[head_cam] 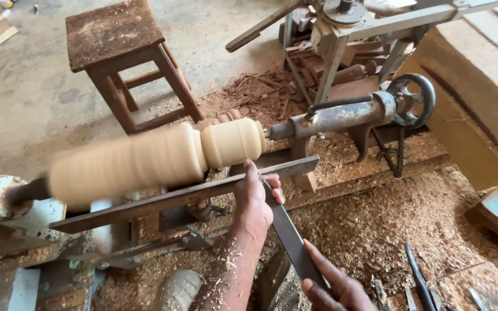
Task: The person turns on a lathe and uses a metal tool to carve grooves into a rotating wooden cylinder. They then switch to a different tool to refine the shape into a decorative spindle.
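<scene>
While spinning pale between lathe centres above the tool rest (pixel 185 196), turned wooden spindle (pixel 157 158) being shaped, left hand (pixel 255 201) fingers steadying flat chisel (pixel 289 236), right hand (pixel 341 288) fingers gripping its handle end, calling for steady pressure.

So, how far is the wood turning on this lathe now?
Done: the wooden piece is already round, with a groove setting off a bead near the tailstock, and shavings cover the floor. In hand: the left hand presses a flat chisel on the tool rest below the bead, and the right hand holds its rear end. Left: the long section looks plain, though blurred.
</scene>
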